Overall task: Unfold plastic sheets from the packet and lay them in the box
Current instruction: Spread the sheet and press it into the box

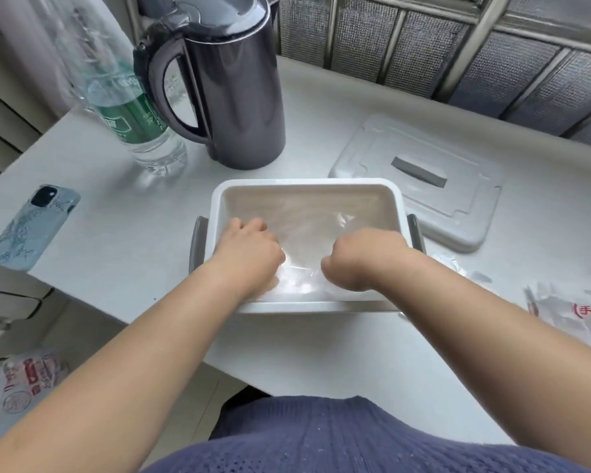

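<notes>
On the table (321, 97), the kettle (232, 80) stands at eleven o'clock from the box (304, 183). The plastic sheet (307, 220) lies inside the box, the packet (574, 315) at four o'clock. The left hand (249, 247) and the right hand (362, 254) are on the sheet with fingers bent; whether they pinch it, I cannot tell.

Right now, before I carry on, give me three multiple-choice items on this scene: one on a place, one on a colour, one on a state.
1. Relative to the box, where does the lid lie? A on top of it; B on the table to its right; C on the floor.
2. The bottle's label is: A red; B green; C blue.
3. The box is: A closed; B open, with a plastic sheet inside; C tipped on its side.

Answers: B, the lid lies flat on the table beside the box; B, the band round the bottle is green; B, the left hand and right hand reach into the box, onto the plastic sheet.
</notes>
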